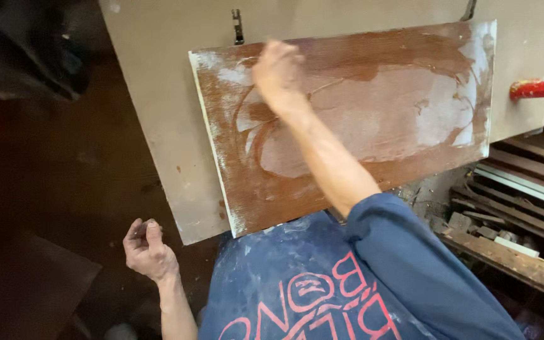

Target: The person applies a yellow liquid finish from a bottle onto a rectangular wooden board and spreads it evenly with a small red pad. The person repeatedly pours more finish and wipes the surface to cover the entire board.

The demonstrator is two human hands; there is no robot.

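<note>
The fingers of the right hand [278,72] are bent down and pressed flat on a long brown wooden board [373,119]. They look blurry, and I cannot tell if they hold anything under them, like a rag or a bit of paper. The hand sits near the top left part of the board. Around it the brown is wet and shiny, with pale, chalky swirls and curved marks. The edges of the board are whitish.

The brown board lies tilted on top of a bigger flat grey-tan sheet [158,94], which serves as the surface. A small dark metal hook [238,26] sticks up near the top edge of that sheet, just above the hand.

The fingers of the left hand [148,249] are curled shut around a small dark thing [141,228]. It is too small to tell what it is. This hand hangs low, off the sheet, just beside its bottom left corner, over a dark floor [51,189].

The person wears a blue shirt with pink print [322,283], dusted with white.

Off to the right, a red and cream painted handle [536,87] pokes in. Below it lie dusty wooden slats [524,182], stacked side by side.
</note>
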